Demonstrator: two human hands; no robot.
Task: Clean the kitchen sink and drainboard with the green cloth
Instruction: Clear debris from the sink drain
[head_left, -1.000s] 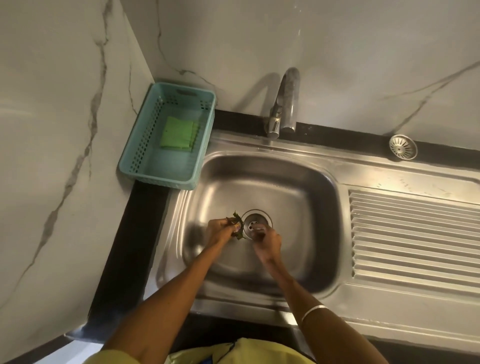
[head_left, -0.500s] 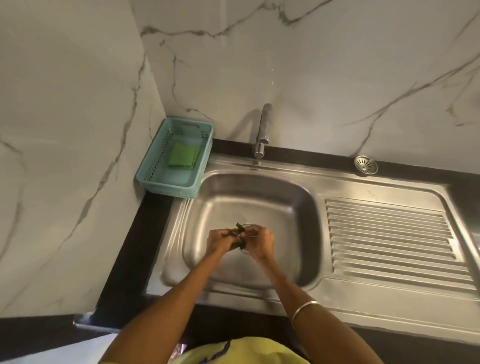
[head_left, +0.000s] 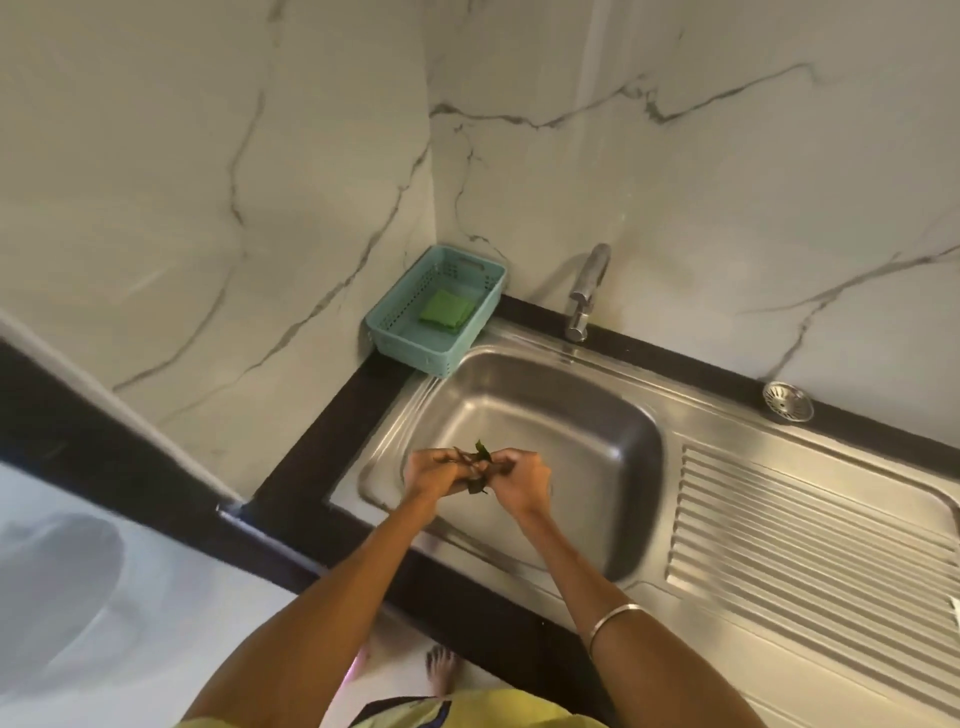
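Note:
A steel sink (head_left: 597, 415) is sunk in a black counter, with a ribbed drainboard (head_left: 800, 540) to its right. Over the basin's left part, my left hand (head_left: 434, 470) and my right hand (head_left: 522, 480) meet and both grip a small bunch of dark green leaves (head_left: 480, 460). The leaves stick out above and below the fingers. A folded green cloth (head_left: 447, 310) lies in a teal basket (head_left: 395, 338) at the sink's back left corner. The drain hole is hidden by my hands.
A chrome tap (head_left: 587, 291) stands behind the basin. A round metal strainer (head_left: 788, 400) lies on the counter behind the drainboard. Marble walls close off the left and the back. A white floor and a bare foot (head_left: 441, 670) show below the counter edge.
The camera has tilted up and shifted left, so the sink sits lower right in view. My hands have come together and risen off the drain, both now on the leaves.

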